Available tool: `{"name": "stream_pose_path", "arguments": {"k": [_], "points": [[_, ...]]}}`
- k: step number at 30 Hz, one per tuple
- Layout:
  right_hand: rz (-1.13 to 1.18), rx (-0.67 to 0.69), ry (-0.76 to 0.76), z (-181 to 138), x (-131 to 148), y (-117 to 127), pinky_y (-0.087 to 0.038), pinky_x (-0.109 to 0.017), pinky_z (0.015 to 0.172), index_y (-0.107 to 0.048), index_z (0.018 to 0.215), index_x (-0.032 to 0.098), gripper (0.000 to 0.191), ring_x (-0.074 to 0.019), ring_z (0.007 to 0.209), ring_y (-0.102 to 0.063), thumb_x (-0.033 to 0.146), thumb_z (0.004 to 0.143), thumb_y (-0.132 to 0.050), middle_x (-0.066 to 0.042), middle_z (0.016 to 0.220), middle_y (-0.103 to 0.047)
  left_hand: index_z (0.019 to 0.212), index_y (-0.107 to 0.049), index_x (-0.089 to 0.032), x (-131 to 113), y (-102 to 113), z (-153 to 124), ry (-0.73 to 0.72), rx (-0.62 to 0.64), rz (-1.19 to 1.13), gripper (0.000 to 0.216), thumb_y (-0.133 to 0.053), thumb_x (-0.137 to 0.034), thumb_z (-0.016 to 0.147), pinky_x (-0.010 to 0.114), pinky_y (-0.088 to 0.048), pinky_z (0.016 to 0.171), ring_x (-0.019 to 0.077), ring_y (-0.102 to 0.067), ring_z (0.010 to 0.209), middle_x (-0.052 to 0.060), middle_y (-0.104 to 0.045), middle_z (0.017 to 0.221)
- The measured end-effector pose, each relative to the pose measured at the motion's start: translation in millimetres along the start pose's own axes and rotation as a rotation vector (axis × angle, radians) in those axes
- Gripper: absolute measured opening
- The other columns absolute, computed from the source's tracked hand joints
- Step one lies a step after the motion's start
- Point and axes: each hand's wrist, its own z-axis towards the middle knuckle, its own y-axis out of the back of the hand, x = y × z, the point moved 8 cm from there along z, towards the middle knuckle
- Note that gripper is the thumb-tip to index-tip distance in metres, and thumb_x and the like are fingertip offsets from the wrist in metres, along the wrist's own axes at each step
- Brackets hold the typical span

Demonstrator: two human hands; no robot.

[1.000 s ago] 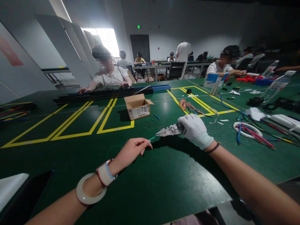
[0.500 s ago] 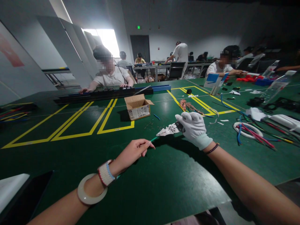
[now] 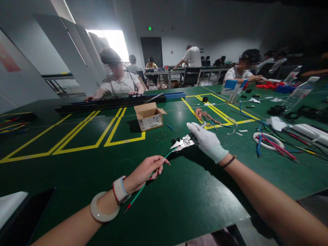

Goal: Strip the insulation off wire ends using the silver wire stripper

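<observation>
Between its thumb and fingers, my bare left hand (image 3: 151, 168) pinches a green wire (image 3: 139, 193). A red sleeve with a metal tip covers the wire's lower end, which points down past my wrist. The wire's upper end reaches the jaws of the wire strippers (image 3: 183, 142); I cannot tell whether the jaws grip it. My right hand (image 3: 205, 138), in a white glove, is closed around the tool's dark handles, which the glove mostly hides. Small scraps lie on the table just beyond the jaws.
An open cardboard box (image 3: 150, 118) stands ahead, a short blue wire piece (image 3: 169, 127) beside it. Stripped copper strands (image 3: 205, 115) lie farther right. A coil with red and blue wires (image 3: 271, 145) and plastic bottles (image 3: 299, 94) are at right. A co-worker (image 3: 119, 80) sits opposite.
My left hand has turned slightly, so the green wire's red-sleeved lower end now shows below it. The wire's upper end has shifted along the jaws. The gloved fingers lie straighter over the handles.
</observation>
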Motion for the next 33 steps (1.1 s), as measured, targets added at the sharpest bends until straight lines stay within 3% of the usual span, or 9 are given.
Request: {"name": "stream_pose_path", "arguments": {"k": [4, 9, 12, 19, 26, 33], "points": [[-0.019, -0.065, -0.003, -1.3, 0.8, 8.1, -0.05, -0.028, 0.068, -0.031, 0.146, 0.024, 0.069, -0.0222, 0.104, -0.059, 0.006, 0.08, -0.039, -0.006, 0.149, -0.038, 0.097, -0.061, -0.013, 2.0, 0.2, 0.0, 0.016, 0.004, -0.022, 0.03, -0.055, -0.041, 0.088, 0.016, -0.029, 0.04, 0.0039, -0.039, 0.043, -0.004, -0.051, 0.063], [-0.002, -0.242, -0.065, -7.0, -16.0, 21.1, -0.049, -0.029, 0.065, -0.034, 0.145, 0.024, 0.071, -0.022, 0.097, -0.061, 0.005, 0.077, -0.042, -0.006, 0.146, -0.043, 0.098, -0.061, -0.012, 2.0, 2.9, -0.5, 0.022, -0.014, -0.071, 0.028, -0.056, -0.038, 0.088, 0.017, -0.04, 0.044, 0.0067, -0.052, 0.051, -0.001, -0.057, 0.069], [0.012, -0.308, -0.103, -9.5, -26.7, 24.4, -0.048, -0.029, 0.063, -0.032, 0.145, 0.024, 0.073, -0.0214, 0.093, -0.062, 0.007, 0.076, -0.045, -0.007, 0.145, -0.044, 0.101, -0.063, -0.012, 2.3, 3.4, -0.2, 0.013, -0.006, -0.071, 0.028, -0.056, -0.037, 0.089, 0.015, -0.038, 0.042, 0.0053, -0.051, 0.048, -0.001, -0.059, 0.07], [-0.089, -0.247, 0.01, -5.9, -4.3, 21.9, -0.041, -0.028, 0.059, -0.036, 0.144, 0.025, 0.07, -0.0215, 0.09, -0.061, 0.006, 0.076, -0.043, -0.006, 0.14, -0.049, 0.103, -0.064, -0.011, 1.3, 2.7, -0.8, -0.015, -0.039, -0.033, 0.031, -0.057, -0.037, 0.087, 0.014, -0.029, 0.037, 0.0033, -0.048, 0.041, -0.001, -0.058, 0.066], [-0.154, -0.268, 0.049, -6.9, 2.9, 21.1, -0.036, -0.03, 0.061, -0.037, 0.142, 0.026, 0.065, -0.0215, 0.086, -0.059, 0.009, 0.08, -0.043, -0.006, 0.135, -0.054, 0.104, -0.065, -0.01, -0.1, 1.8, -2.7, -0.008, -0.053, -0.005, 0.034, -0.057, -0.038, 0.086, 0.014, -0.03, 0.037, 0.0049, -0.05, 0.043, 0.0, -0.059, 0.068], [-0.145, -0.245, 0.062, -6.4, 1.0, 16.8, -0.03, -0.03, 0.058, -0.04, 0.14, 0.025, 0.057, -0.0179, 0.078, -0.057, 0.009, 0.085, -0.041, -0.006, 0.116, -0.063, 0.104, -0.067, -0.012, -1.3, 4.4, -3.4, -0.013, -0.057, 0.055, 0.033, -0.054, -0.038, 0.089, 0.015, -0.023, 0.036, 0.0018, -0.033, 0.039, -0.001, -0.058, 0.067]]}}
